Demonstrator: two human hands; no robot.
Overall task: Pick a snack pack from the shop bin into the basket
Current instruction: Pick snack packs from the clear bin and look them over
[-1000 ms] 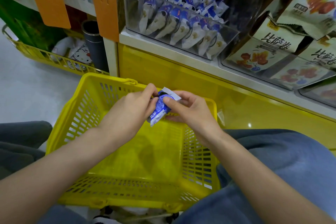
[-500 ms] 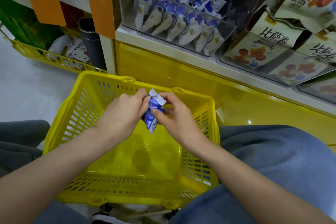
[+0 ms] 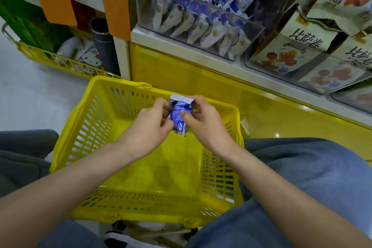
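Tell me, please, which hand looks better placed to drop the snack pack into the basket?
Probably the right hand: its thumb lies across the middle of the snack pack, held over the basket, while the left hand only pinches its edge.

The yellow slotted plastic basket (image 3: 88,125) gapes upward, floor apparently bare; the left hand (image 3: 149,125) and right hand (image 3: 205,123), pinching a small blue-and-white snack pack (image 3: 179,115), hang over its far half. Denim-clad knees (image 3: 302,177) hem both side walls.
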